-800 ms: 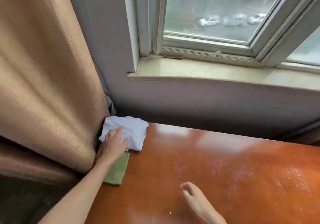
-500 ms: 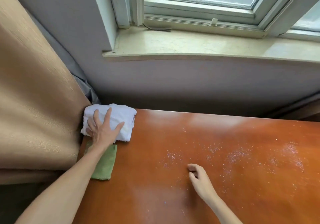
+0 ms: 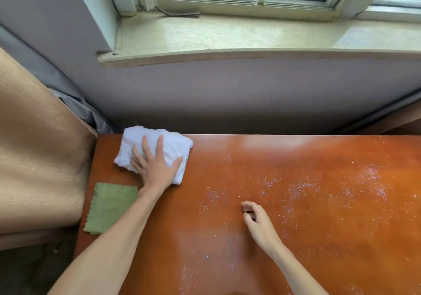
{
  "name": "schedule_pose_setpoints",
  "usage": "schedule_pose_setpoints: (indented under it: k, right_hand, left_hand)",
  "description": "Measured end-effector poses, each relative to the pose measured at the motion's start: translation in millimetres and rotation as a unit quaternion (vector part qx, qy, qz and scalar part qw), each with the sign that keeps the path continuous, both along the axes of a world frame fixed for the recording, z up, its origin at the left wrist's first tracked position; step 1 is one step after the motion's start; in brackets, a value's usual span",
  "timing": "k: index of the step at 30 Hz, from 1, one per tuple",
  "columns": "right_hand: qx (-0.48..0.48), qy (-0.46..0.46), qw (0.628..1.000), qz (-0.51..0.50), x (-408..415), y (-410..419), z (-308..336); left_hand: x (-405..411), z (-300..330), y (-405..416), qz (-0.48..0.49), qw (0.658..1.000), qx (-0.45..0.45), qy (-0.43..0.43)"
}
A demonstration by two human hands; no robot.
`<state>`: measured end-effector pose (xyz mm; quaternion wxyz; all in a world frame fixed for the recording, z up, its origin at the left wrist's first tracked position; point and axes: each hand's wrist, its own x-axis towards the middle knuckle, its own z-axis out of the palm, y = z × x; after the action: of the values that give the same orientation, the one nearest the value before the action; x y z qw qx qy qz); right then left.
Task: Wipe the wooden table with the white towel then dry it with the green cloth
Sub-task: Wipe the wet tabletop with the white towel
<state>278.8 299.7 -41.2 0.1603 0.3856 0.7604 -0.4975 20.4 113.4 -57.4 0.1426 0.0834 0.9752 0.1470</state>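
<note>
The folded white towel (image 3: 173,144) lies at the far left corner of the glossy wooden table (image 3: 319,249). My left hand (image 3: 157,167) presses flat on it with fingers spread, the thumb at the towel's right edge. The green cloth (image 3: 111,206) lies flat on the table's left edge, just nearer to me than the towel and beside my left forearm. White specks (image 3: 296,187) are scattered over the middle and right of the tabletop. My right hand (image 3: 257,221) rests on the table among the specks, fingers loosely curled, holding nothing.
A tan curtain (image 3: 38,158) hangs against the table's left edge. A grey wall (image 3: 250,94) runs along the table's far edge, with a stone window sill (image 3: 227,35) and window frame above it.
My left hand has slid the white towel a little to the right, off the green cloth, which now shows fully. The view has tilted down. My right hand has stayed on the table.
</note>
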Motion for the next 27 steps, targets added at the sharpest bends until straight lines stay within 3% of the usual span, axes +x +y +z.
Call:
schedule_pose_setpoints:
  k: [6, 10, 14, 18, 23, 27]
  right_hand:
    - [0.007, 0.006, 0.999, -0.037, 15, 8, 5]
    - [-0.003, 0.007, 0.999, -0.043, 28, 9, 9]
    - [-0.027, 0.007, 1.000, 0.002, 47, 1, 9]
    - [-0.012, 0.025, 0.999, 0.020, 67, -4, 8]
    - [0.101, 0.056, 0.993, -0.010, 95, 25, 5]
    - [0.206, 0.010, 0.978, -0.027, 109, 60, -2]
  left_hand:
    - [84, -5, 29, -0.215, 0.976, 0.014, 0.044]
    - [155, -7, 21, -0.276, 0.958, 0.062, 0.053]
    - [207, -5, -1, -0.262, 0.958, 0.107, 0.033]
    - [220, -6, 6, -0.208, 0.975, 0.077, 0.018]
    - [184, -15, 27, -0.196, 0.979, 0.043, 0.035]
    - [134, -14, 50, -0.216, 0.975, 0.050, 0.023]
